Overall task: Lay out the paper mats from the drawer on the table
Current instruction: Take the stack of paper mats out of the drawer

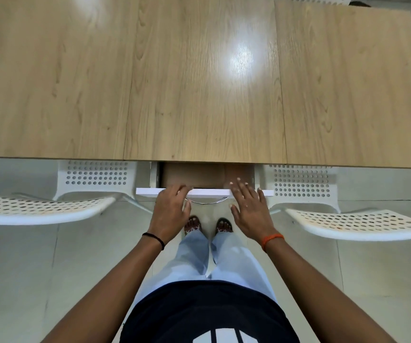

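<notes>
Fingers of the left hand (171,206) curl over the drawer (206,192) front; right hand (249,206) fingers spread above brown paper mats (199,175).

No readable text anywhere; the dark shirt (209,315) bears only white stripes.

- The drawer (204,178) sits under the table (199,82) at the middle of its near edge, pulled partly out.
- Paper mats (199,175) lie inside it.
- The left hand (171,211) rests on the drawer front; the right hand (250,211) reaches over it, further right.
- One perforated chair (51,206) stands left of the drawer, another chair (348,219) right.
</notes>
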